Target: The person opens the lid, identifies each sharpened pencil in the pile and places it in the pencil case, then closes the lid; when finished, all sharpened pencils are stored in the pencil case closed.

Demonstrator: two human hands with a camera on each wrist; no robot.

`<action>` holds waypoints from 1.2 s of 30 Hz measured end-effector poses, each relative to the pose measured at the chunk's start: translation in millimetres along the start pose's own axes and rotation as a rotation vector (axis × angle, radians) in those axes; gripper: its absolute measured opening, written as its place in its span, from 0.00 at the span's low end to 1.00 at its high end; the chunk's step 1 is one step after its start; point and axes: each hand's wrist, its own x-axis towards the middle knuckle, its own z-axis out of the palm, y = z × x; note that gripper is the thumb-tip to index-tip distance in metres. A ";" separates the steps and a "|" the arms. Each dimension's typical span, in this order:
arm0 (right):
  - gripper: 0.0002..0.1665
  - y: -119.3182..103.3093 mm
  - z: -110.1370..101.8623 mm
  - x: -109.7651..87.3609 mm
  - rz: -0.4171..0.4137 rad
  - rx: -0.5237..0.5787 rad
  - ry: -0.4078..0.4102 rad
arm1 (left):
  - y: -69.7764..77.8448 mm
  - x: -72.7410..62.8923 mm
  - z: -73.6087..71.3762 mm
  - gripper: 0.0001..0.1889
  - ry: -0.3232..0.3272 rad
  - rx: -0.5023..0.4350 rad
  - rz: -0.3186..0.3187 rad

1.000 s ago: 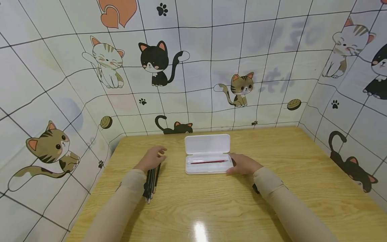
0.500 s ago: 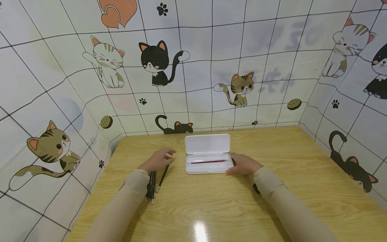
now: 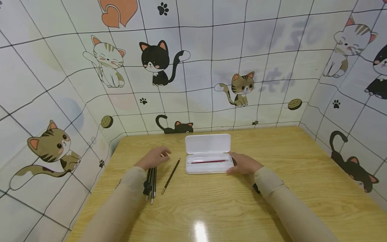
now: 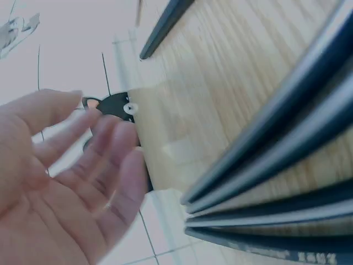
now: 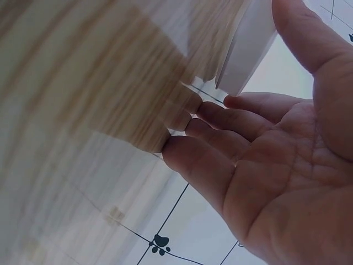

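Observation:
My left hand [image 3: 155, 158] is held over the far ends of a bunch of black pencils [image 3: 154, 181], its fingers loosely bent and nothing in them. In the left wrist view the palm of this hand [image 4: 71, 187] faces the camera, beside the pencils. One single black pencil [image 3: 171, 176] lies slanted on the table between the bunch and a white pencil case [image 3: 208, 169]. That case has its lid [image 3: 207, 144] raised and a slim red pencil [image 3: 208, 161] inside. My right hand [image 3: 244, 164] holds the case's right end between thumb and index finger.
The wood-grain table [image 3: 193, 208] meets a wall covering [image 3: 199, 74] with cat drawings at the back and sides. A small black object [image 3: 147, 188] lies at the bunch, close to my left sleeve [image 3: 127, 188].
My left hand moved right with one black pencil, set it down apart from the bunch, then drew back left without it. My right hand stayed at the case.

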 end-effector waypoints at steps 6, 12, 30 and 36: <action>0.56 1.9 -2.9 -0.2 -0.006 0.016 0.007 | 25.3 -8.9 10.5 0.21 -0.141 0.030 -0.126; 0.55 0.1 -1.9 -2.2 -0.002 0.018 0.000 | 43.7 -18.3 29.7 0.24 -0.148 0.071 -0.215; 0.54 -3.3 -2.4 -4.3 -0.019 0.039 0.010 | 52.9 -18.4 45.2 0.27 -0.120 0.058 -0.228; 0.53 -5.0 -1.6 -4.0 -0.022 0.016 0.015 | 50.1 -19.2 41.3 0.27 -0.128 0.045 -0.231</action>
